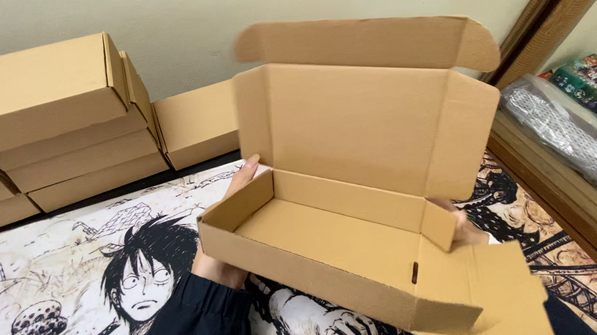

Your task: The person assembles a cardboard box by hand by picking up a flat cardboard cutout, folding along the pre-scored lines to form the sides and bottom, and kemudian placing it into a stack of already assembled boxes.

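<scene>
A brown cardboard box (339, 239) sat at the centre of the frame, held up above a printed mat (57, 261) with black-and-white cartoon figures. Its tray was already formed: the floor, the long front wall and the left end wall stood square. The lid (361, 121) rose upright behind the tray, its tuck flap (366, 39) bent forward at the top and its side flaps spread. At the lower right a loose panel (500, 294) lay flat and unfolded, and a small tab (438, 224) beside it stood at an angle, so the right end looked unfinished. The box was empty and not yet closed.

The left hand (230, 199), in a dark sleeve, gripped the tray's left end from outside, fingertips showing above the back corner. The right hand (468, 229) was mostly hidden behind the right end; it appeared to hold that side, though its grip could not be made out. The hands were well apart, one at each end.

In the upper left of the frame a stack of closed boxes (39, 125) of the same kind stood against the wall, which suggested several were done. At the right edge, wrapped goods (579, 138) lay on a wooden ledge.
</scene>
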